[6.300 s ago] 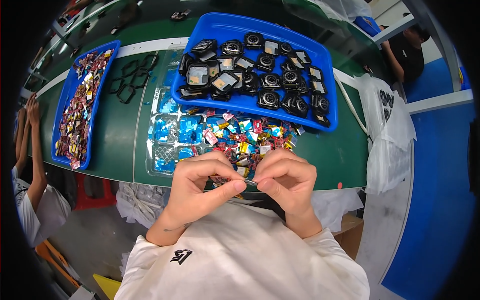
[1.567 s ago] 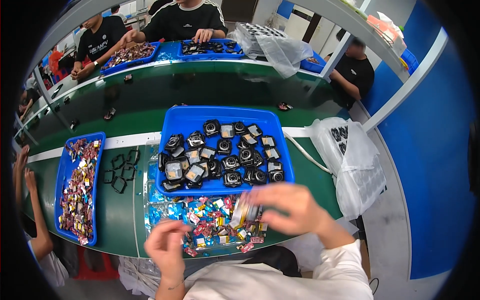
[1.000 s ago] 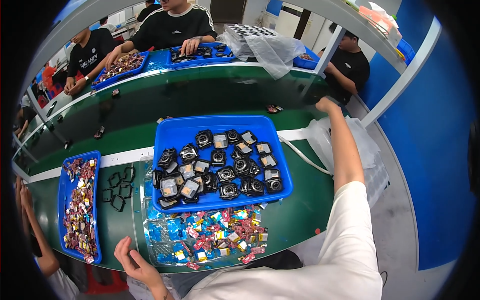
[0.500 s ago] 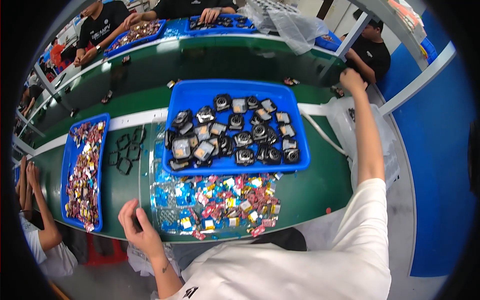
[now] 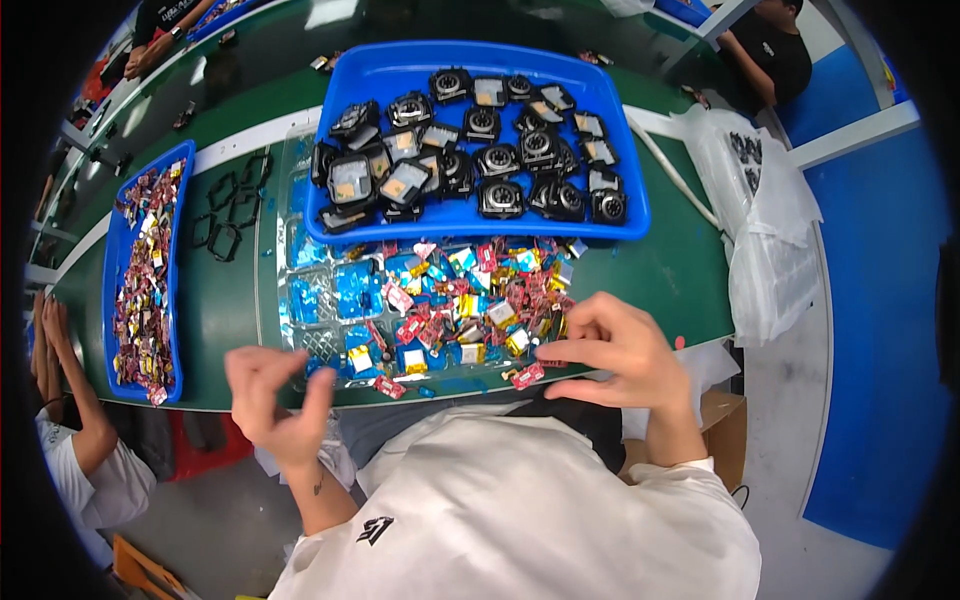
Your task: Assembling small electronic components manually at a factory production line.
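A: In the head view, how do we read the left hand (image 5: 275,405)?

B: We see its fingers loosely curled, with the thumb standing apart from the forefinger. Nothing shows in the gap. The fingertips lie at the near left corner of the clear tray (image 5: 317,338); whether they touch it, we cannot tell.

A: And the right hand (image 5: 625,355)?

B: Thumb and forefinger are spread, pointing left at the near right end of the small parts (image 5: 500,310), a pink, yellow and silver heap across the clear tray. We see nothing gripped, and cannot tell whether the forefinger touches a part.

A: Which edges do we mark?

B: The large blue tray (image 5: 470,230), loaded with black watch-shaped cases (image 5: 540,150), overlaps the far side of the clear tray. The near edge of the green table (image 5: 680,270) curves just below the heap.

A: Where do we find room?

B: To the right of the heap, green surface reaches toward the wrapped bundle (image 5: 770,250). To the left, a strip bearing black frames (image 5: 233,205) separates the clear tray from the narrow blue tray (image 5: 176,230).
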The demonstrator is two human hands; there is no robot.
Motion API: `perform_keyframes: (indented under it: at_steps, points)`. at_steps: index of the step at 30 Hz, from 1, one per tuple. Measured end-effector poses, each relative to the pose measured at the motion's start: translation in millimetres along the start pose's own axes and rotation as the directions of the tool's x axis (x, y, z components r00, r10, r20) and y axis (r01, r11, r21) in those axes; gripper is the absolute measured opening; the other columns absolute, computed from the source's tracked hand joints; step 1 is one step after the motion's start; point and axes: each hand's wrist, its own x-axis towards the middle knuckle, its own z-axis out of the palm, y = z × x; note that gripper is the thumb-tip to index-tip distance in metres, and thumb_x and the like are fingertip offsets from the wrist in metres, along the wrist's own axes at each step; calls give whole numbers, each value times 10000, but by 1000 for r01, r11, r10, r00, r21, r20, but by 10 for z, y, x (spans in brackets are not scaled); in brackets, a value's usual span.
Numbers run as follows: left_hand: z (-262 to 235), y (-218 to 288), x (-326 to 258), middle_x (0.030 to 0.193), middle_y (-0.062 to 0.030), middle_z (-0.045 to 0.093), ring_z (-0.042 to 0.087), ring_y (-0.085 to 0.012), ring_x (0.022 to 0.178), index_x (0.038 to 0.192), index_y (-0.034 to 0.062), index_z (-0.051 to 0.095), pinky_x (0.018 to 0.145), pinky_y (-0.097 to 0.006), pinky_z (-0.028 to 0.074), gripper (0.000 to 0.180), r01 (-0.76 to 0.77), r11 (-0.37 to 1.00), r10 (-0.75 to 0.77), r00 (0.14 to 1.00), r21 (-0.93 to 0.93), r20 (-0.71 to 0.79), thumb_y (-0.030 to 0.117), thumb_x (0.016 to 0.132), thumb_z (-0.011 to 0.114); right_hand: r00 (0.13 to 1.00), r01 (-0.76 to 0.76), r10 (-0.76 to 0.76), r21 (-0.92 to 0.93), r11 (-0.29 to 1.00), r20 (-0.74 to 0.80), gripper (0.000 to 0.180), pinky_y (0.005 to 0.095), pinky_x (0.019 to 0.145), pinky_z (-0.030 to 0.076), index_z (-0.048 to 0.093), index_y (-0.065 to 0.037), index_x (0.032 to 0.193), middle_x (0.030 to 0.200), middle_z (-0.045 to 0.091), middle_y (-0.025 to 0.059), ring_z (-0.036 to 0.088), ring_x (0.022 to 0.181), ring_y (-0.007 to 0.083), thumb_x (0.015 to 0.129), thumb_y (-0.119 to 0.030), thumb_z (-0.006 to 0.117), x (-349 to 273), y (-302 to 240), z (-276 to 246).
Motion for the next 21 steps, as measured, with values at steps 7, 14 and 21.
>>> perform_keyframes:
  at_steps: [7,14,21]
  points:
    - [33,202,73,670,16,521,458,-184,652,881,116,719,579,-318,329,393,-140,983,71,884,115,462,210,516,831,980,-33,35,12,999,-198,141,277,478,373,681,-84,770,710,502,8,475,575,145,669,-124,772,72,118,417]
    - [232,288,100,670,-9,568,495,-184,657,834,65,703,587,-309,356,318,9,999,10,936,-51,352,137,552,830,936,31,-89,-172,985,-341,124,309,554,421,637,-60,781,717,548,31,540,629,199,705,-80,734,336,144,555]
    - [299,351,174,710,-52,642,541,-182,651,775,28,676,598,-277,408,243,152,973,-111,968,-175,226,50,574,810,911,37,-135,-249,968,-390,194,308,601,414,648,-70,848,796,575,19,543,700,190,700,-150,744,238,76,595]
